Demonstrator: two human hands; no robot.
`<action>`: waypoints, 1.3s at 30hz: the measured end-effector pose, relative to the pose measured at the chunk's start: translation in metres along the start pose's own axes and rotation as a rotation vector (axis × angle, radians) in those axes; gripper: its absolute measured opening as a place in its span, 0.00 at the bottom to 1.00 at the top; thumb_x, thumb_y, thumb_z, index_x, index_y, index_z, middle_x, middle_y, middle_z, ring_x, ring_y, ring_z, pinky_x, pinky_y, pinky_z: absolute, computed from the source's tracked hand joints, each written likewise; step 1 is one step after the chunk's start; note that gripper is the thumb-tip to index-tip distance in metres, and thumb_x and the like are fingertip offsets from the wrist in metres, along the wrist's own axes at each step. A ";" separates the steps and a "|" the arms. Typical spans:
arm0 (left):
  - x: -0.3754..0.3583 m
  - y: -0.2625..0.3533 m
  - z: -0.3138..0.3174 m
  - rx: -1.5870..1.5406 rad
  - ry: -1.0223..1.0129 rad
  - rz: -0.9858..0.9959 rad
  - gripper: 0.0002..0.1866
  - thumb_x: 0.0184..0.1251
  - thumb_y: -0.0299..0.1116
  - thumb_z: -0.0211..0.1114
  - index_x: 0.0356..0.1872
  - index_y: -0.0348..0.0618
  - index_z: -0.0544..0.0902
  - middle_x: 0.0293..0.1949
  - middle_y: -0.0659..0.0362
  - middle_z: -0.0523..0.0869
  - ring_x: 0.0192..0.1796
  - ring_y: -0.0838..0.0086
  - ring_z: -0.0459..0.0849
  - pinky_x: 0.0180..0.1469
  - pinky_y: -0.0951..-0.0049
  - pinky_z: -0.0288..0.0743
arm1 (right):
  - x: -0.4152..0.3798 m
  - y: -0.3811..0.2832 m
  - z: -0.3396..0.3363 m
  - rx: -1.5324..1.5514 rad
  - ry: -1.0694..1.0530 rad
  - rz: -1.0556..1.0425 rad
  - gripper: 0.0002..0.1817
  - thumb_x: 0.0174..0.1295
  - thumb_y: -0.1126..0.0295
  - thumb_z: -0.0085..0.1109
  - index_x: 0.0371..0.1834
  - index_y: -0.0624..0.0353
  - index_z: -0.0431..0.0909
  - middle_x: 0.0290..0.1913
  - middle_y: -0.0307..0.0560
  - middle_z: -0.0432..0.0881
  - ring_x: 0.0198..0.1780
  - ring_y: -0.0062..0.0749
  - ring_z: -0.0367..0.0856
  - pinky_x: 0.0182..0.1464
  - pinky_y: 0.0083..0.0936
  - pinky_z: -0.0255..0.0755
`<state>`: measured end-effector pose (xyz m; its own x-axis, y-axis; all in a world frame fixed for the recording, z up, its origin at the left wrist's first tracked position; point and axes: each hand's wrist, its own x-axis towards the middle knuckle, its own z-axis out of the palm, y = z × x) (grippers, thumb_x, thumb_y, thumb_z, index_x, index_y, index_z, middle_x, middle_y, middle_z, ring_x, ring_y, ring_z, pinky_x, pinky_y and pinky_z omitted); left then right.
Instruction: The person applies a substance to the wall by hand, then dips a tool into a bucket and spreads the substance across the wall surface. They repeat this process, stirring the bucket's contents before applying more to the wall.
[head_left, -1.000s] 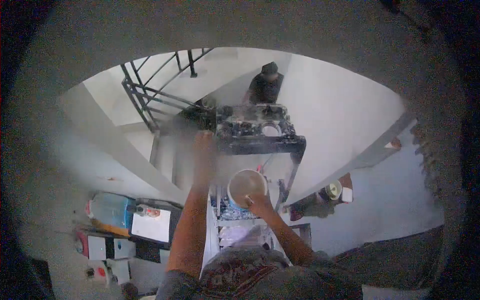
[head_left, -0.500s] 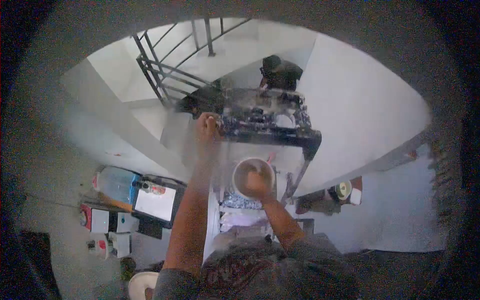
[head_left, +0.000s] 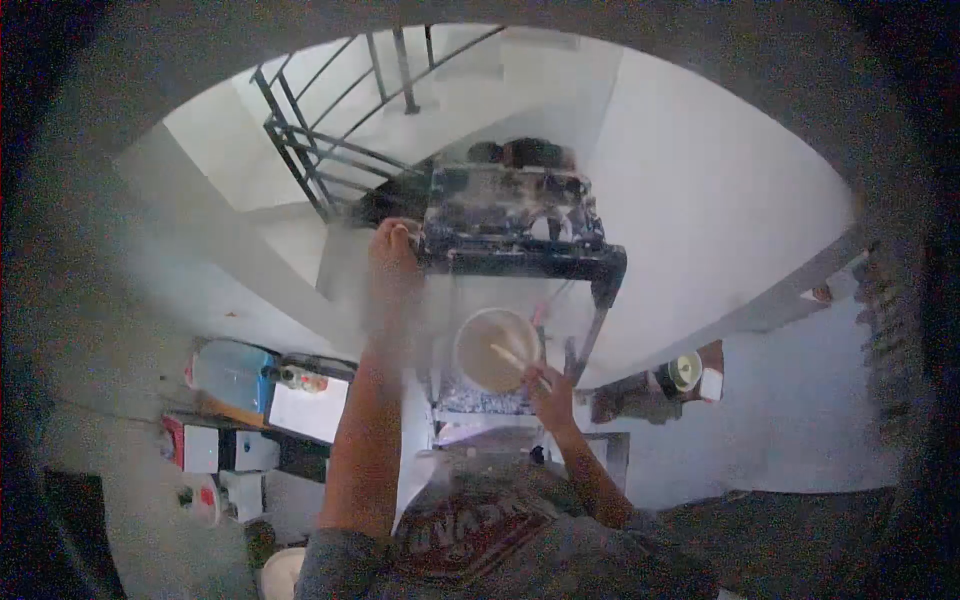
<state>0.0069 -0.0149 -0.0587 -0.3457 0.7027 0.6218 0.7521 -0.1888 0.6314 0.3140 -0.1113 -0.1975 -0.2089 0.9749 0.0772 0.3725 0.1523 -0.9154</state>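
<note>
My left hand [head_left: 396, 240] is closed at the left end of a dark frame [head_left: 530, 262]; what lies inside its fingers is hard to make out. Below the frame is a round white bucket [head_left: 497, 350] with pale brownish contents. My right hand [head_left: 551, 394] is at the bucket's lower right edge, its fingers wrapped round a light-coloured stick [head_left: 513, 360] that slants over the opening.
Dark metal railings [head_left: 320, 150] stand at the upper left. A white wall [head_left: 720, 190] rises on the right. To the left lie a large clear bottle [head_left: 233, 375], a white panel [head_left: 308, 403] and boxes [head_left: 197, 447]. A round green-white item [head_left: 686, 371] is at the right.
My right hand has moved from over the bucket's opening to its lower right edge, and the stick now shows. The dark head-like shape behind the frame has shifted lower.
</note>
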 end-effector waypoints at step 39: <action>0.001 -0.004 0.007 -0.095 0.124 0.002 0.17 0.68 0.39 0.51 0.31 0.34 0.80 0.26 0.49 0.81 0.28 0.63 0.80 0.35 0.67 0.72 | 0.094 0.087 0.099 -0.844 -0.498 -0.205 0.13 0.57 0.66 0.54 0.27 0.66 0.83 0.29 0.62 0.83 0.33 0.51 0.84 0.43 0.44 0.77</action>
<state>0.0072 -0.0088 -0.0638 -0.4151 0.6129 0.6723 0.6987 -0.2585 0.6671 0.2371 -0.0229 -0.3094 -0.6238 0.7672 -0.1492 0.7666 0.5633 -0.3083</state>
